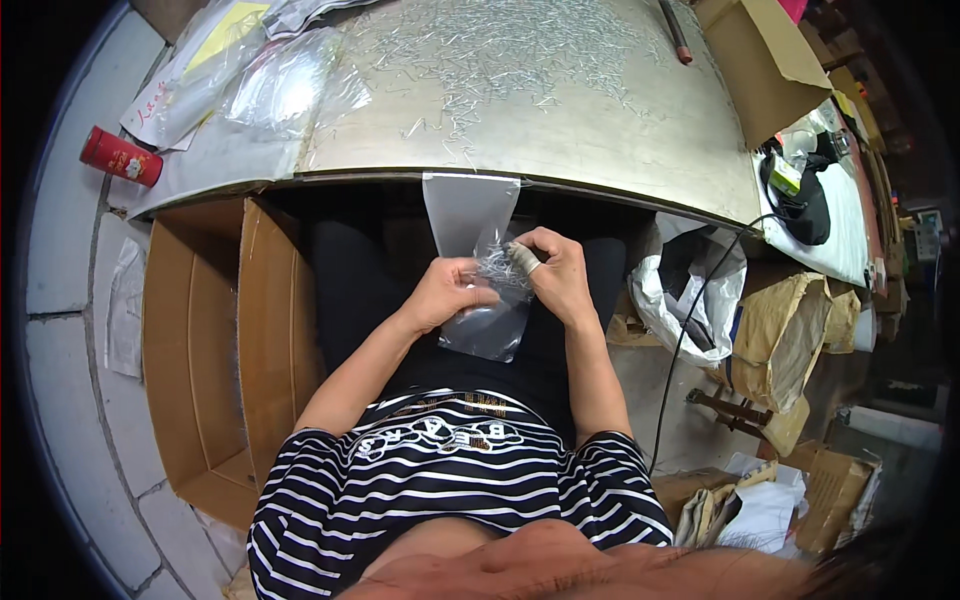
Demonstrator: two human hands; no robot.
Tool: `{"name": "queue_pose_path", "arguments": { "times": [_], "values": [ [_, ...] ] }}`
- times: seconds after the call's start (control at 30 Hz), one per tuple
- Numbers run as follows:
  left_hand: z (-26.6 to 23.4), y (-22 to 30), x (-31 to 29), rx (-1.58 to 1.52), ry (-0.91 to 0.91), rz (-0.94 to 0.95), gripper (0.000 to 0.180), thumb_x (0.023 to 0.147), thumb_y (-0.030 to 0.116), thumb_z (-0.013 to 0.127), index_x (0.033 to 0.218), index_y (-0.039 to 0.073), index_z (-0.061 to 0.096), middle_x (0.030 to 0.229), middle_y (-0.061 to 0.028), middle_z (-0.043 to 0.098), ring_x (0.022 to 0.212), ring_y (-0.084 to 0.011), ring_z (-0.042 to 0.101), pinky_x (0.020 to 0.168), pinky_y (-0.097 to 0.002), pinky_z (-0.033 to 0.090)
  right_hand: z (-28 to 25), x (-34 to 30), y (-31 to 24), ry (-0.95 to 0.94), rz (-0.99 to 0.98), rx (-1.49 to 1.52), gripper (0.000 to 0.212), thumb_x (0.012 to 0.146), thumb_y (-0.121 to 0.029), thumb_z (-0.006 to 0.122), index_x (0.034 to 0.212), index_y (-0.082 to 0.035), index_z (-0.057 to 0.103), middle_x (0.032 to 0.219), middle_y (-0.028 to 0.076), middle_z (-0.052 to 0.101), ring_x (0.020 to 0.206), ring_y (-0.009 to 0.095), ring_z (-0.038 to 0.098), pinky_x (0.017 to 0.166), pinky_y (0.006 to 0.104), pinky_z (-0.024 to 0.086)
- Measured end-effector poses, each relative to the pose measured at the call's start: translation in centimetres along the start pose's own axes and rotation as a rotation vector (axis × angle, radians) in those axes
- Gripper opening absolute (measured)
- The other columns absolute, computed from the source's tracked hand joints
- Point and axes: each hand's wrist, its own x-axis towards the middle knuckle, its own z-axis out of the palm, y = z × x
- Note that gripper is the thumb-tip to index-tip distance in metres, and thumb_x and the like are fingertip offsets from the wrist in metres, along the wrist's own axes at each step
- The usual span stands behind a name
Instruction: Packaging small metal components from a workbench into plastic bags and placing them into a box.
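In front of my lap I hold a clear plastic bag (487, 332) with a clump of small bent metal wires (500, 266) in its upper part. My left hand (447, 293) pinches the bag's left side, fingers curled toward the wires. On the other side, my right hand (556, 275) closes on the bag near its top, with pale tape wrapped round a digit. Directly above the bag, a translucent plastic flap (468, 212) hangs from the table's front edge. Many similar wires (520, 60) lie loosely spread over the metal tabletop (400, 150).
Left of my legs stands an open cardboard box (190, 340); a red can (121, 157) is beyond it. Clear plastic bags (290, 90) lie on the table's left. A dark rod (676, 32) is at the back. To my right are a white sack (690, 310) and a black cable (683, 345).
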Motion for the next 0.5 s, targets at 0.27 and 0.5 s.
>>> {"name": "queue_pose_path", "arguments": {
  "times": [0.27,0.5],
  "values": [
    [1.7,2.1,0.3,0.108,-0.009,0.066,0.011,0.089,0.008,0.062,0.082,0.0,0.065,0.061,0.0029,0.055,0.05,-0.0032,0.045,0.046,-0.0193,0.034,-1.0,0.5,0.4,0.476,-0.008,0.068,0.005,0.085,-0.002,0.066,0.082,0.001,0.065,0.069,-0.002,0.06,0.064,0.003,0.05,0.056,0.0213,0.041],
    [4.8,6.0,0.1,0.283,0.141,0.298,0.012,0.09,0.005,0.059,0.081,-0.001,0.063,0.061,0.0023,0.054,0.054,-0.0034,0.045,0.049,-0.0202,0.035,-4.1,2.3,-1.8,0.643,-0.02,0.248,0.008,0.087,-0.003,0.067,0.081,0.002,0.065,0.07,-0.005,0.057,0.065,0.003,0.048,0.057,0.0192,0.038]
  ]
}}
